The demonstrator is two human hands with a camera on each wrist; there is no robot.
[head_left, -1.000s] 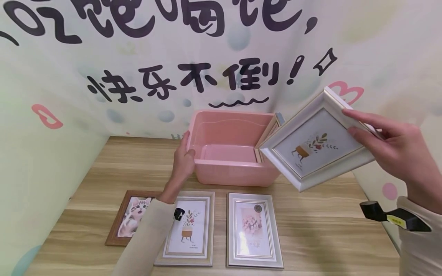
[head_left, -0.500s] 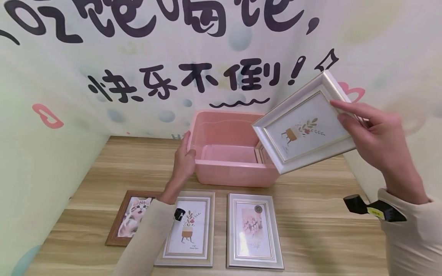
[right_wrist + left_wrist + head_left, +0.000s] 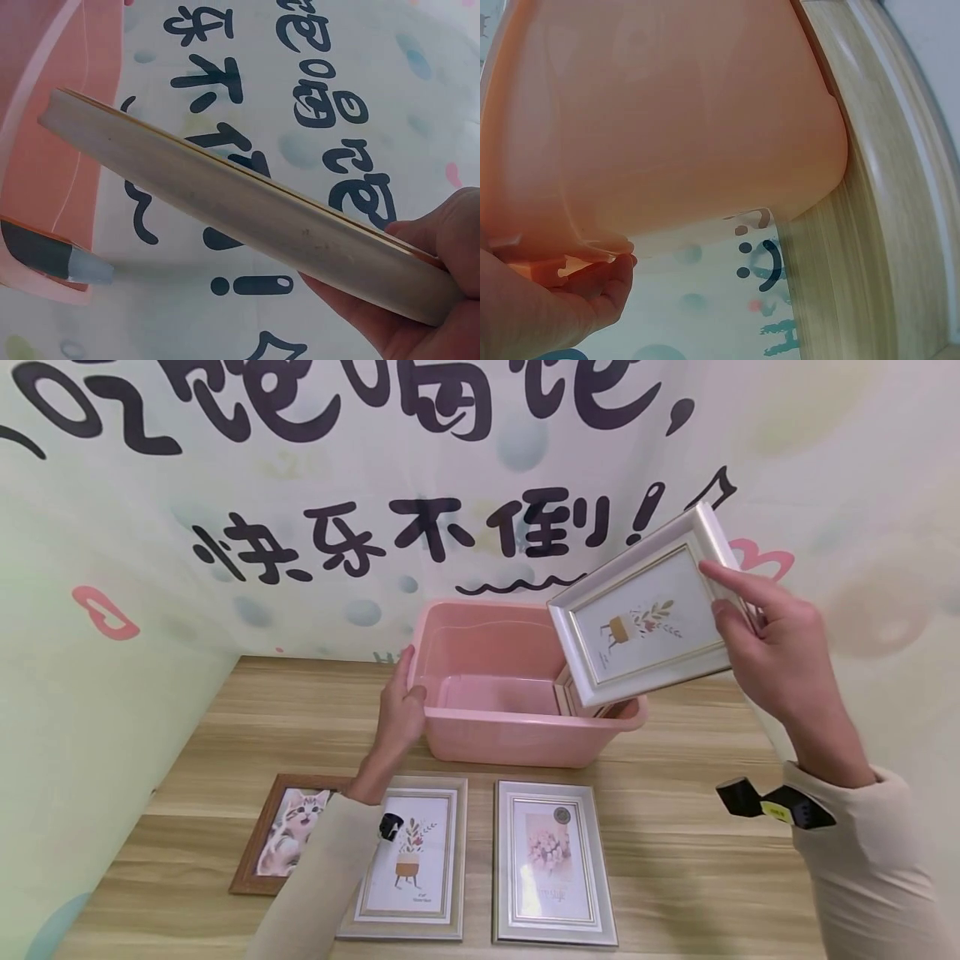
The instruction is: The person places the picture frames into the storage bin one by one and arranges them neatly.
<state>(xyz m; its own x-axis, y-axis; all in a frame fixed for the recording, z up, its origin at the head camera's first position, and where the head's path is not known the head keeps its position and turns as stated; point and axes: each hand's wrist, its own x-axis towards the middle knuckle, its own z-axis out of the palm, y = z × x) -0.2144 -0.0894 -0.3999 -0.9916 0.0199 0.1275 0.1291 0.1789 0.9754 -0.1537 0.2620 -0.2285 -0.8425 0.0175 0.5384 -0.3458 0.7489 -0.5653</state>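
In the head view my right hand point(image 3: 780, 643) pinches a silver-white picture frame point(image 3: 637, 681) with a plant drawing by its right edge, thumb in front. The frame hangs tilted above the right end of a pink plastic tub point(image 3: 517, 739) and hides part of its rim. My left hand point(image 3: 401, 706) grips the tub's left rim; in the left wrist view its fingers point(image 3: 615, 289) curl under that rim. Inside the tub, at the right end, stand other frames point(image 3: 566, 697), partly hidden. The right wrist view shows the held frame edge-on point(image 3: 247, 202).
On the wooden table point(image 3: 697, 827) lie a brown frame point(image 3: 258, 839) with a kitten picture, a champagne frame point(image 3: 457, 860) with a plant drawing, and a silver frame point(image 3: 551, 935) with a flower picture. A printed cloth backdrop point(image 3: 322, 610) stands behind the tub.
My right hand has carried the picture frame leftward and up, from beside the tub to over its right end. My left hand has stayed on the rim.
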